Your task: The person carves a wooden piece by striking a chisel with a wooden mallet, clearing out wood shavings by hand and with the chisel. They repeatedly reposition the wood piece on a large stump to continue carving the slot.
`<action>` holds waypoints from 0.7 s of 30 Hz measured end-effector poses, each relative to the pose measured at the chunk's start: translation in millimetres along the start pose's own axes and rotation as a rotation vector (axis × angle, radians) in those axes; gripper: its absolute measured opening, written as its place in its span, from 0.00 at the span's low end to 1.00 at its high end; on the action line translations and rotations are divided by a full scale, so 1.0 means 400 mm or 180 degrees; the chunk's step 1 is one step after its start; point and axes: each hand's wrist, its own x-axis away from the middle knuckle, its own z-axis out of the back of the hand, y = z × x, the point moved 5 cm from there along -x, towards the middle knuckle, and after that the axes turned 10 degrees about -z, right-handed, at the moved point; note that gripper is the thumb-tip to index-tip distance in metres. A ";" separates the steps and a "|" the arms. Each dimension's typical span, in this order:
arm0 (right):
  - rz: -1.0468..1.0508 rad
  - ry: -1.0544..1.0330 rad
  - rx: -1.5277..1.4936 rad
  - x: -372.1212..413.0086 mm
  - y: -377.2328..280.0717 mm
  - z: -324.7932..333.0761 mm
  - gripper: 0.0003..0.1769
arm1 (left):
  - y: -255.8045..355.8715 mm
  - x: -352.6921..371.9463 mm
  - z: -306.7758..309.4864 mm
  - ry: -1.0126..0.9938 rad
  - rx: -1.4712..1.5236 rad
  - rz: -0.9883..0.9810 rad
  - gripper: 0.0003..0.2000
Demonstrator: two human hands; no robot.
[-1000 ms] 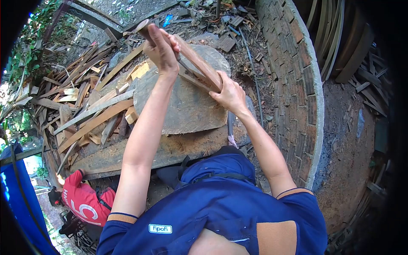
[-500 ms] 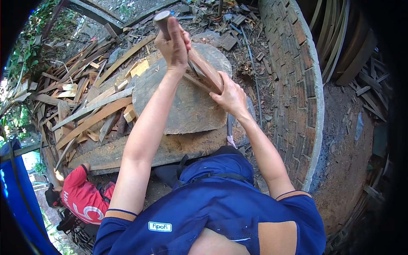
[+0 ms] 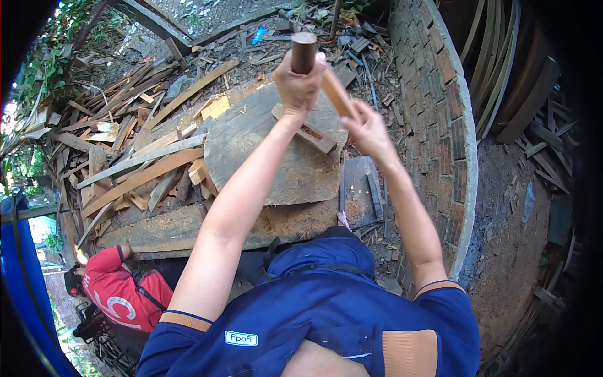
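Note:
My left hand is wrapped around a dark round wooden handle, its flat end pointing up at me. To its right, my right hand grips a pale wooden bar that slants up toward the left hand; its far end is hidden behind the fingers. Below both hands, a short wooden block with a hollowed slot lies on a broad sawn stump.
Wood offcuts are heaped left of the stump. A curved brick wall rises close on the right. At lower left, a person in a red shirt bends beside a long plank. Bent strips lean beyond the wall.
Both hands have moved to the right and slightly apart. The slotted block now shows lying on the stump below them. The person in red has shifted slightly.

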 end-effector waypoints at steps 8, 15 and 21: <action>0.2980 0.1539 0.0950 0.241 -0.362 0.155 0.34 | 0.051 0.031 -0.030 -0.0322 -0.0238 -0.0321 0.06; 0.2253 0.1226 0.1437 0.284 -0.364 0.189 0.34 | 0.045 0.043 -0.023 -0.0327 -0.0221 -0.0118 0.07; 0.1440 0.1003 0.1663 0.244 -0.282 0.143 0.36 | 0.049 0.036 -0.026 -0.0278 -0.0055 -0.0036 0.07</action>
